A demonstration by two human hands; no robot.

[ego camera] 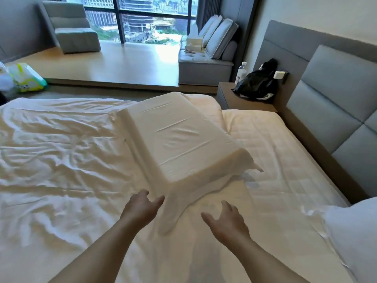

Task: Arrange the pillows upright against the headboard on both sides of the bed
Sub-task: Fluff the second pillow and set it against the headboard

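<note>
A boxy white pillow (179,137) in a loose case lies tilted across the middle of the bed, its slack case end trailing toward me. My left hand (140,209) and my right hand (226,219) hover just short of that near end, fingers spread, holding nothing. A second white pillow (350,233) shows at the lower right edge, near the grey padded headboard (334,111) that runs along the right side. The headboard has no pillow leaning on it in view.
A crumpled white duvet (61,152) covers the left of the bed; bare mattress (285,160) shows on the right. A nightstand (244,103) with a black bag and bottle stands beyond the bed. Grey seats (204,64) and a window lie farther back.
</note>
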